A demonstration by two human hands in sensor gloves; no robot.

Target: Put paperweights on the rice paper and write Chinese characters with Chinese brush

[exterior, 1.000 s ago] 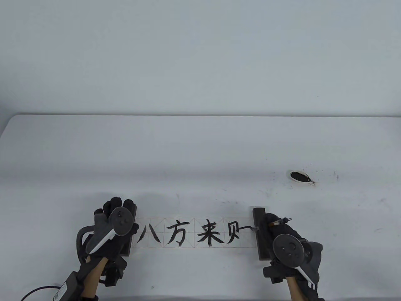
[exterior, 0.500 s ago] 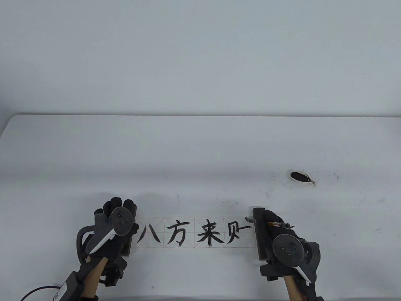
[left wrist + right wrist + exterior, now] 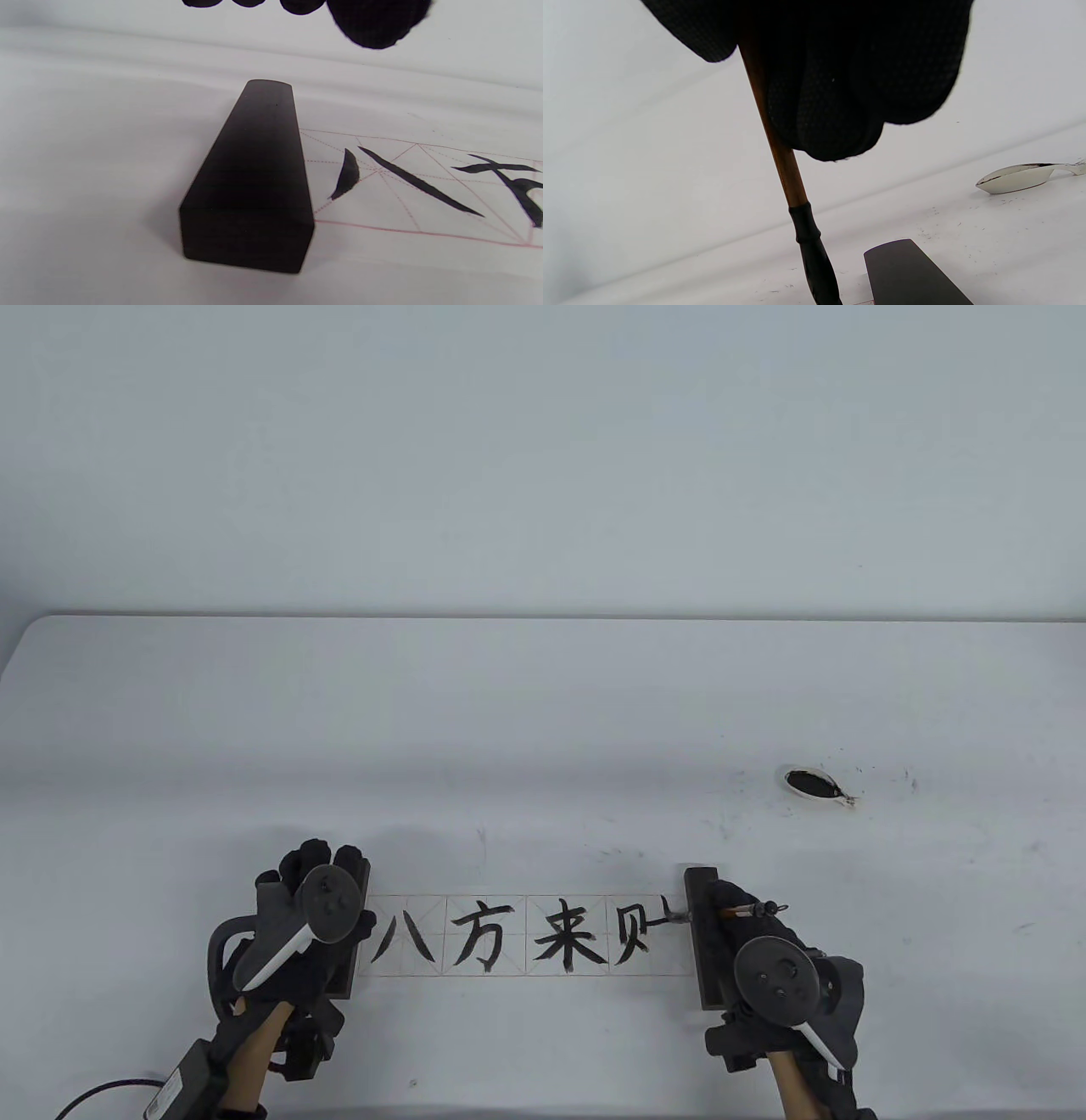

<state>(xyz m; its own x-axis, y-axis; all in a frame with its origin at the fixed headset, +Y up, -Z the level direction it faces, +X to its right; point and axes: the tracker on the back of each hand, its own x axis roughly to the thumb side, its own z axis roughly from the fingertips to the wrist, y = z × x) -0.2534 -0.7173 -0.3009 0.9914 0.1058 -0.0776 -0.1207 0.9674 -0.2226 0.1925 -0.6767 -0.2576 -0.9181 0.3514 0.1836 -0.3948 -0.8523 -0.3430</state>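
Observation:
A strip of gridded rice paper (image 3: 509, 903) lies near the table's front edge with several black characters on it. A dark block paperweight (image 3: 254, 178) sits on its left end, and my left hand (image 3: 321, 861) lies over it with relaxed fingers (image 3: 373, 21) past the far end. A second paperweight (image 3: 702, 950) holds down the right end. My right hand (image 3: 731, 906) grips a brown-handled brush (image 3: 780, 156) above that block. The black brush tip (image 3: 679, 914) touches the paper just left of the right paperweight (image 3: 908, 271), at the last character's unfinished right part.
A small white dish of black ink (image 3: 813, 785) stands behind and to the right of the paper, seen side-on as the dish (image 3: 1018, 178) in the right wrist view. Ink specks dot the white table (image 3: 543, 712) around it. A cable runs off my left wrist.
The brush tip left the end of the horizontal stroke, rose toward the paper's top edge, then came down across that stroke. My left hand has stayed still.

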